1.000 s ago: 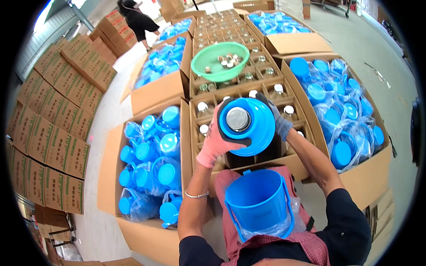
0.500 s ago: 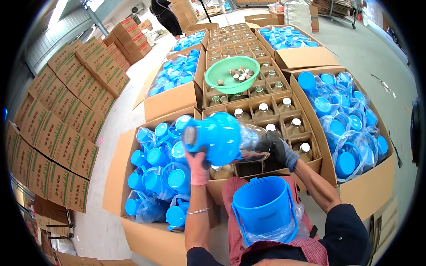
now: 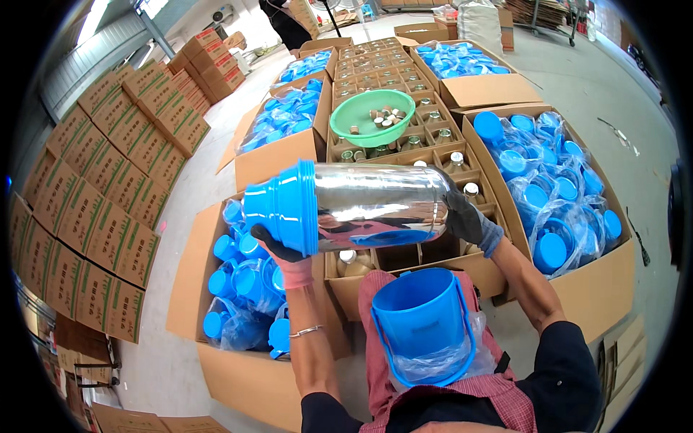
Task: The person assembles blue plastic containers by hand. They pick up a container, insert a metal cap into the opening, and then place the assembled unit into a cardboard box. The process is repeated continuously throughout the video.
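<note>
- 2 gloved hands hold 1 mirror-bright glass flask liner (image 3: pixel 375 206) lying on its side, above the near edge of the middle carton.
- The left hand (image 3: pixel 285 256), in a pink and dark glove, grips from below the liner's blue plastic collar (image 3: pixel 285 206), which points left.
- The right hand (image 3: pixel 468 220), in a grey and dark glove, cups the liner's rounded right end; fingers wrap around it.
- A blue plastic shell (image 3: pixel 422 325), open end up, sits in the person's lap just near of the liner, with clear plastic wrap (image 3: pixel 440 361) bunched around its base.
- A silver bracelet (image 3: pixel 307 331) circles the left wrist.
- The divided carton (image 3: pixel 393 155) beyond the liner holds more silvered liners standing in cells.
- A green bowl (image 3: pixel 372 115) of small stoppers rests on that carton, farther away.
- On the left, a carton (image 3: pixel 188 289) holds blue plastic parts (image 3: pixel 238 274) in clear bags.
- On the right, another carton (image 3: pixel 606 281) holds bagged blue caps (image 3: pixel 552 202).
- Stacked closed boxes (image 3: pixel 94 195) line the far left.
- A person in dark clothing (image 3: pixel 285 25) stands at the far end.
</note>
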A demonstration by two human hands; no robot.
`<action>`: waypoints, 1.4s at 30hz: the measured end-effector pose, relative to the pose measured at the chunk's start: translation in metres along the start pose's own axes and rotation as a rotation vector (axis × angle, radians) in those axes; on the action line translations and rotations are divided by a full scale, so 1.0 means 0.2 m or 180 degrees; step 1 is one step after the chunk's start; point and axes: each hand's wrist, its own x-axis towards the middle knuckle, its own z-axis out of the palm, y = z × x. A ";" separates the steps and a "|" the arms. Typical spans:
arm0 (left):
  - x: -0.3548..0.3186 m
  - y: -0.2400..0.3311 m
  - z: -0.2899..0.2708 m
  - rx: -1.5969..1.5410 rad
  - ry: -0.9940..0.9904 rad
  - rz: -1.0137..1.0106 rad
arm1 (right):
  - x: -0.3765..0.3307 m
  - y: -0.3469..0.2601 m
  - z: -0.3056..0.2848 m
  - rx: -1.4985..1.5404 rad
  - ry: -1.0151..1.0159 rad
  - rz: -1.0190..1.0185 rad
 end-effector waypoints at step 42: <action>-0.30 -0.27 0.04 -0.0176 -0.1467 -0.3420 | -0.26 0.18 0.21 -0.1471 0.0399 -0.0031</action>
